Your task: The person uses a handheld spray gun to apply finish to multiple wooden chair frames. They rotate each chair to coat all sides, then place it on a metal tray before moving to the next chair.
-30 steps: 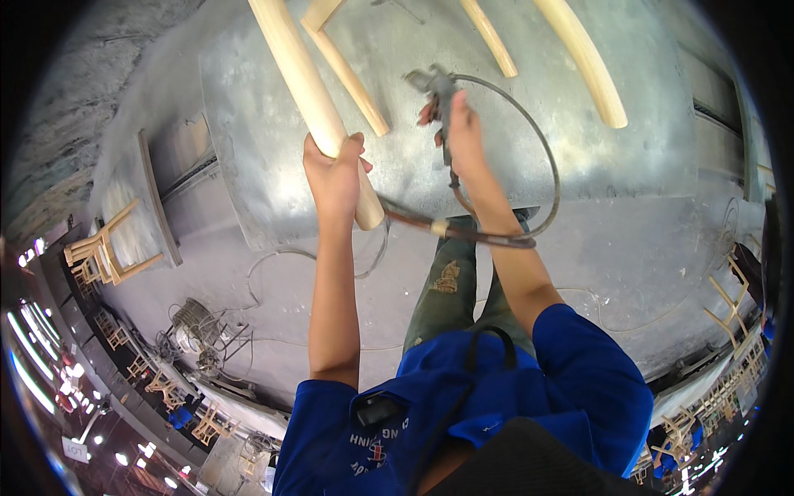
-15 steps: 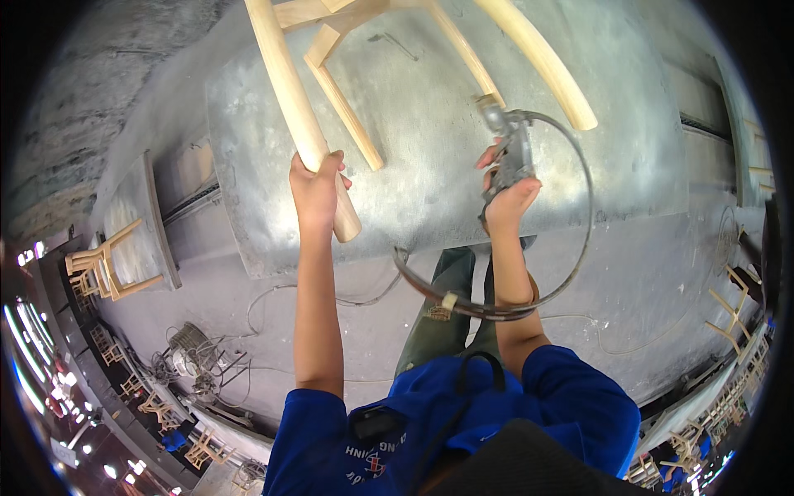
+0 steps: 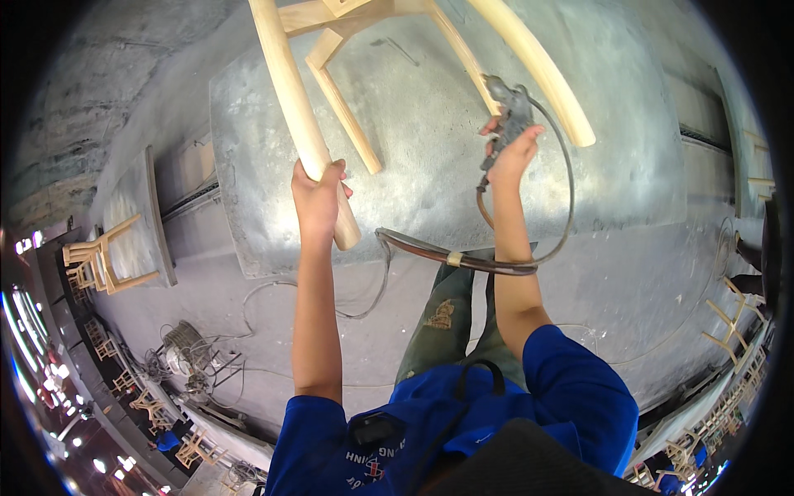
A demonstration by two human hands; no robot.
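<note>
A pale bare-wood chair frame [image 3: 376,10] lies on the grey table [image 3: 422,194] in front of me, partly beyond the top edge of the view. My left hand [image 3: 317,202] is wrapped round its thick left leg [image 3: 289,99], close to the end. In my right hand [image 3: 514,155] is a grey metal spray gun [image 3: 511,109], its nose beside the end of a thinner wooden bar [image 3: 465,54]. A dark hose [image 3: 571,186] loops from the gun round my right forearm, with a pale band [image 3: 454,259] on it. My right fingers are partly hidden behind the gun.
To the right of the gun is another thick, curved leg [image 3: 550,74] of the frame. Thin cables [image 3: 269,285] trail over the grey floor towards a wire-wound machine [image 3: 186,347] at left. More wooden frames [image 3: 103,260] stand at the left and right edges.
My right hand has moved the spray gun slightly up, and the gun has turned towards the left. The hose loop has risen with it. My left hand keeps its hold on the leg.
</note>
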